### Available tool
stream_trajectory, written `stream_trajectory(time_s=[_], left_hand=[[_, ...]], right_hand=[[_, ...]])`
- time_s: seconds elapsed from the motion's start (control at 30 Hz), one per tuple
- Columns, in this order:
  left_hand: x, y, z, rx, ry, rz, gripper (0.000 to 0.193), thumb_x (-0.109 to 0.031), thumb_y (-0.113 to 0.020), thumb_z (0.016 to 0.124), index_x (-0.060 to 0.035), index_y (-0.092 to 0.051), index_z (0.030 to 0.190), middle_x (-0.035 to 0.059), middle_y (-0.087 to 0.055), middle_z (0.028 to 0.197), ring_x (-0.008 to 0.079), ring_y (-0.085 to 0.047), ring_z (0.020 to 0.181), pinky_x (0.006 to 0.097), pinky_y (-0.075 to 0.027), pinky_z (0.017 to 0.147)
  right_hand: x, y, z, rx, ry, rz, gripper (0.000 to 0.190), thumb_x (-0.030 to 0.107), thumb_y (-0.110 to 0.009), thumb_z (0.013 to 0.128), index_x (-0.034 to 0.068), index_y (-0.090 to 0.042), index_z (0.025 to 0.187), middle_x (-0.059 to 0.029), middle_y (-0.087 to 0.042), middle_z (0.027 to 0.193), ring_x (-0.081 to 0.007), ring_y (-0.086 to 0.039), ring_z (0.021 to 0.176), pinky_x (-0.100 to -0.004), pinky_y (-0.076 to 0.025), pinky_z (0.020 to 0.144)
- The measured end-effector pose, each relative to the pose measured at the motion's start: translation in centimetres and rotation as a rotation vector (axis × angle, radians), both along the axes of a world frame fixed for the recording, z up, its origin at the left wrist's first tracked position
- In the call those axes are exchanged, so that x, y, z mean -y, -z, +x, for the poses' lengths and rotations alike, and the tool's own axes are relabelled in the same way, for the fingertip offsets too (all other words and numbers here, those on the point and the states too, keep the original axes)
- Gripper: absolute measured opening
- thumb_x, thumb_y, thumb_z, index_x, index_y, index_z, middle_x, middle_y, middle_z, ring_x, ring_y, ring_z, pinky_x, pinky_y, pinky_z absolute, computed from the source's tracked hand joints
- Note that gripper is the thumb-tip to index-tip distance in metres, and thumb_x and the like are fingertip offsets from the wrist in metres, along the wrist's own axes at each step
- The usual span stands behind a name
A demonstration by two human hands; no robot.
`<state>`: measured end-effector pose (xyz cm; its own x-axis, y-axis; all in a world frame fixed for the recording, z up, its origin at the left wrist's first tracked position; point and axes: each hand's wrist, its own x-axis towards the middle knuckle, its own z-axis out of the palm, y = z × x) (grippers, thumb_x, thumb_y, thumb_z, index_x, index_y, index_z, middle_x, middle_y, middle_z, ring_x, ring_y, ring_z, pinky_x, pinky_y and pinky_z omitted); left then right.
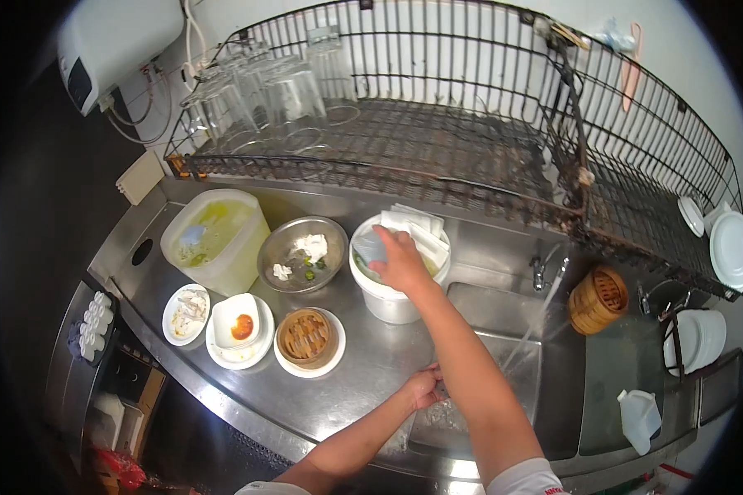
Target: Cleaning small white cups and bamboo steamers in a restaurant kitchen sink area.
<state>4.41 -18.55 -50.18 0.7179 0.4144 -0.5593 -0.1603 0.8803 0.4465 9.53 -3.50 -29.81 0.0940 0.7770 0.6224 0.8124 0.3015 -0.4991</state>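
Note:
My right hand (399, 257) is over a white round bucket (390, 306) on the steel counter; its thumb and fingers are around a pale bluish object (370, 249), perhaps a cloth or sponge, at the bucket's mouth. White folded pieces (424, 232) lie in the bucket, beside the hand. My left hand (426, 388) is low at the near left edge of the steel sink (520, 383), fingers bent and partly hidden by my right forearm; whether it holds anything cannot be told. Water runs from a tap (537, 272) into the sink.
Left of the bucket are a metal bowl (272, 247) with food scraps, a plastic tub (257, 247) of greenish liquid, soiled plates (168, 309) and a bamboo steamer (308, 337). A wire rack (458, 130) with upturned glasses overhangs the counter. Stacked steamers (585, 309) stand right of the tap.

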Motion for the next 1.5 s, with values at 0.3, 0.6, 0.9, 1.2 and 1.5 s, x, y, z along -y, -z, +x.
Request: stream_trajectory(time_s=[0.3,0.6,0.9,1.2,1.5], left_hand=[[-1.4,-7.7,-6.6,0.306,-0.123,-0.259,0.044,-0.001,-0.050,0.094,-0.0043,-0.042,0.137,0.0174,-0.049,0.138,0.0346,-0.052,0.125,0.0604,-0.044,0.101],[-1.3,-2.3,-0.7,0.176,0.078,0.453,0.058,0.010,-0.048,0.088,-0.0109,-0.039,0.141,0.0130,-0.055,0.130,0.0279,-0.058,0.115,0.0473,-0.050,0.097],[3.8,-4.0,4.0,0.009,0.215,0.751,0.071,0.015,-0.046,0.083,-0.0066,-0.032,0.149,0.0050,-0.057,0.128,0.0201,-0.056,0.115,0.0319,-0.046,0.097],[4.5,-5.1,4.6,0.075,0.241,0.655,0.067,0.013,-0.046,0.081,-0.0052,-0.038,0.145,0.0040,-0.059,0.125,0.0154,-0.058,0.110,0.0295,-0.048,0.094],[3.9,-8.2,5.6,0.223,-0.025,0.280,0.053,-0.031,-0.051,0.097,-0.0074,-0.041,0.143,0.0080,-0.052,0.137,0.0235,-0.053,0.122,0.0426,-0.045,0.101]], right_hand=[[-2.8,-1.3,1.5,-0.244,0.275,-0.134,0.040,-0.006,-0.058,0.074,0.004,-0.060,0.113,-0.0257,-0.067,0.095,-0.0430,-0.064,0.092,-0.0471,-0.051,0.082],[19.0,11.3,4.6,-0.031,0.357,-0.064,0.036,0.023,-0.059,0.092,0.004,-0.062,0.122,-0.0218,-0.069,0.100,-0.0324,-0.068,0.093,-0.0398,-0.052,0.081],[26.6,16.0,7.9,-0.348,0.376,-0.243,0.050,0.026,-0.053,0.095,0.010,-0.047,0.141,-0.0231,-0.044,0.145,-0.0404,-0.045,0.131,-0.0396,-0.039,0.106],[26.3,17.0,9.5,-0.092,0.523,0.006,0.049,0.027,-0.051,0.096,0.008,-0.045,0.140,-0.0297,-0.062,0.116,-0.0438,-0.061,0.107,-0.0440,-0.049,0.088],[22.2,12.7,10.0,-0.857,0.624,-0.178,0.029,0.017,-0.054,0.094,0.003,-0.058,0.120,-0.0259,-0.065,0.106,-0.0460,-0.060,0.105,-0.0490,-0.048,0.088]])
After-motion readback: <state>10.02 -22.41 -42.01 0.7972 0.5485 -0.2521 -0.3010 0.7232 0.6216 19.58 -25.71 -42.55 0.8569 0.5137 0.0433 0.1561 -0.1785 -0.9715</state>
